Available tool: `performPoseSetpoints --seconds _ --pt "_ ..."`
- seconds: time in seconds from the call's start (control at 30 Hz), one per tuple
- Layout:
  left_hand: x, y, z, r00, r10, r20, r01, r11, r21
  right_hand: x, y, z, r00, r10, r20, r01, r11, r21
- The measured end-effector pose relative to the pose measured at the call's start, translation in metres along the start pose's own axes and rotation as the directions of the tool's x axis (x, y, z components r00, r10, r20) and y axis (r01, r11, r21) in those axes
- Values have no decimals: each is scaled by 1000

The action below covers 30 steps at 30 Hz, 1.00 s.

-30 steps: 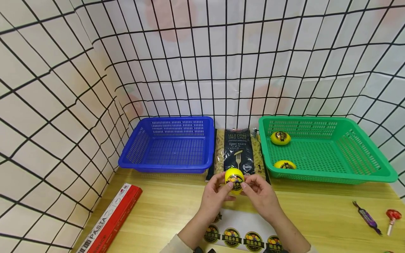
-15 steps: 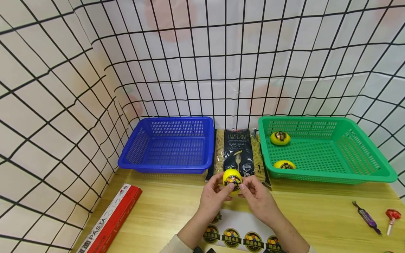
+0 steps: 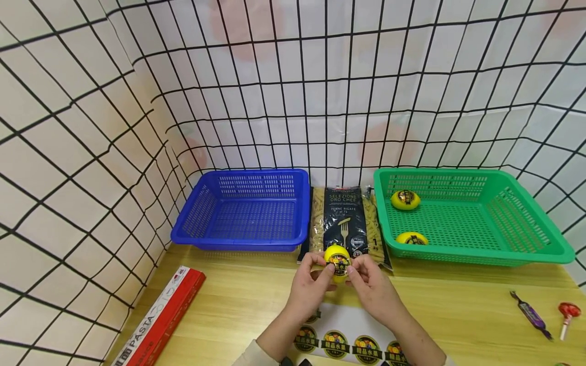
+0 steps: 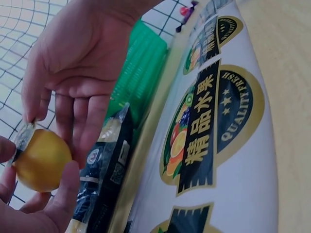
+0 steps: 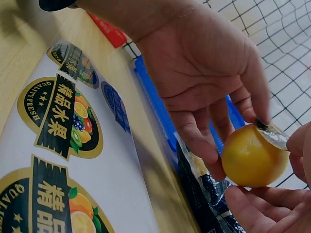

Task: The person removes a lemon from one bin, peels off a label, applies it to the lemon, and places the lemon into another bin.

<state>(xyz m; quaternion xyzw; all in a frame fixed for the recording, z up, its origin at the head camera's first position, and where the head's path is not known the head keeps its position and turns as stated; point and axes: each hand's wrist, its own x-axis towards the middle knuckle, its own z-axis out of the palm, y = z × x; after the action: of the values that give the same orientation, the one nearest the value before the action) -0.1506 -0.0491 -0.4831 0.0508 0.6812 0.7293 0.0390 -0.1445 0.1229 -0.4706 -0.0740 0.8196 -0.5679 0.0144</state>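
Note:
A yellow lemon (image 3: 336,250) is held between both hands over the table, just in front of the pasta bag. On its near face is a black and gold round fruit sticker (image 3: 340,263). My left hand (image 3: 305,287) grips the lemon from the left, its thumb pressing the sticker's left edge. From the right, my right hand (image 3: 376,291) holds the lemon too, with its thumb at the sticker's other edge. In the right wrist view, part of the sticker (image 5: 273,136) stands slightly off the skin. Below the hands lies a white sheet of matching stickers (image 3: 341,320), partly hidden by the forearms.
A blue basket (image 3: 178,239) stands at the back left. At the back right, a green basket (image 3: 494,255) contains two stickered lemons (image 3: 405,200). Between them lies a penne bag (image 3: 344,208). A red pasta box (image 3: 171,310) is left; a purple wrapped candy (image 3: 531,315) and red lollipop (image 3: 569,311) are right.
The lemon has shifted slightly left and turned a little between the fingers, with the thumbs moving along the sticker's edges. Both hands keep their hold.

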Motion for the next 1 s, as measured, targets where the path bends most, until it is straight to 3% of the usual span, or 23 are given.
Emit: performPoseSetpoints --seconds 0.13,0.27,0.57,1.0 --pt "1 0 -2 1000 -13 13 13 1000 4 2 1 -1 999 2 -32 -4 999 -48" --pt "2 0 -3 999 -26 37 27 1000 -15 3 3 0 999 23 -37 -24 1000 -20" --pt "4 2 -5 993 -91 81 98 991 -87 2 3 -1 999 24 24 -25 999 31" --pt "5 -2 -5 991 -93 98 103 989 -105 0 6 1 999 5 45 -5 1000 -15"
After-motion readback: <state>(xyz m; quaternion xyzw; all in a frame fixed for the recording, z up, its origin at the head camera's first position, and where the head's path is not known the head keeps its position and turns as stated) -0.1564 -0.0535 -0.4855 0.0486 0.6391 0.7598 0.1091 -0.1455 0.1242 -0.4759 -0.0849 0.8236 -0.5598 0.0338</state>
